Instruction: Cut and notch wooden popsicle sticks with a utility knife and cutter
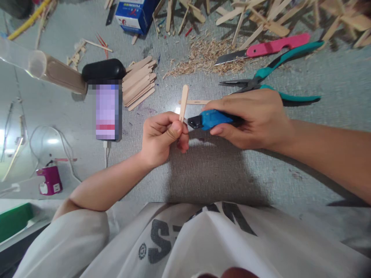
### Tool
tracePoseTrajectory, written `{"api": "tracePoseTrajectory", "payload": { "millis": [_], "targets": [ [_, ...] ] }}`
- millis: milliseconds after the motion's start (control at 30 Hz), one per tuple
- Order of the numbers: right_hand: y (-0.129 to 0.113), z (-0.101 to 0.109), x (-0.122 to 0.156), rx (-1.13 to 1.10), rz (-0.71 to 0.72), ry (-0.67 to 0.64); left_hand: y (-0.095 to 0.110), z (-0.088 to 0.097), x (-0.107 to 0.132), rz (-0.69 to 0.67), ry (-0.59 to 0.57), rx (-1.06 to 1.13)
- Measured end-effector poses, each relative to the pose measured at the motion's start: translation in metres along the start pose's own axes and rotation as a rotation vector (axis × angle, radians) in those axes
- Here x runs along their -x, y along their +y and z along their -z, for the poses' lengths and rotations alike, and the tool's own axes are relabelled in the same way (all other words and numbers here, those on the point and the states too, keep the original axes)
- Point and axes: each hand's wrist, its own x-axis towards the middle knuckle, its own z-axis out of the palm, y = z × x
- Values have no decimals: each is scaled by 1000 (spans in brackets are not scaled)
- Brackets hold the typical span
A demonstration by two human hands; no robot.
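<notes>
My left hand (162,137) pinches a wooden craft stick (184,101) near its lower end, its rounded end pointing away from me. Wrapped in my right hand (252,119) is a blue and black utility knife (213,119). Its black nose points left at the stick, and a short bit of blade seems to meet the wood just above my left thumb; the exact contact is too small to tell. Behind the knife lies a second craft stick (198,102) with a slot in it, partly hidden by my right hand.
Teal-handled pliers (262,74) and a pink folding knife (278,45) lie beyond my right hand, near wood shavings (203,52). Stacked craft sticks (140,83), a phone (106,112), a black case (103,70) and a blue box (134,16) are on the left. Stick assemblies (261,19) stand behind.
</notes>
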Motion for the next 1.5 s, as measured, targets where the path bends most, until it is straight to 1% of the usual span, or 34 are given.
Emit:
{"api": "tracePoseTrajectory", "payload": {
  "millis": [167, 300, 400, 600, 767, 833, 900, 967, 1067, 1133, 1200, 1300, 1367, 1500],
  "targets": [
    [0, 1, 2, -29, -73, -44, 1, 1, -1, -5, -30, -12],
    [1, 1, 2, -69, -63, -43, 2, 3, -2, -9, -86, 2],
    [3, 1, 2, -93, -35, -52, 2, 4, 0, -25, -95, -46],
    [4, -3, 5, -89, 4, -42, 8, 4, 5, -168, -155, -246],
    [-2, -2, 5, -117, -20, -73, 11, 5, 6, -309, -141, -452],
    [-6, -1, 3, -125, -46, -95, 9, 4, 6, -287, -112, -431],
    [-8, 0, 1, -117, -75, -89, 6, 2, 4, -198, -54, -302],
    [-9, 0, -1, -104, -68, -42, 2, 0, 2, -108, -12, -142],
    [-6, 0, -1, -83, -25, 31, 0, -1, -1, -65, -16, -19],
    [-4, 1, -1, -61, -30, 22, 0, 0, -2, -55, -12, 1],
    [-4, 1, 0, -39, -63, -20, 1, 0, -2, -26, -13, -4],
    [-4, 1, 0, -13, -98, -46, 2, 1, -1, -4, -23, -18],
    [-3, 1, 0, -3, -88, -44, 3, 1, -1, -4, -33, -21],
    [-1, 1, 0, -16, -22, -25, 2, 1, -1, 18, -46, -15]
  ]
}}
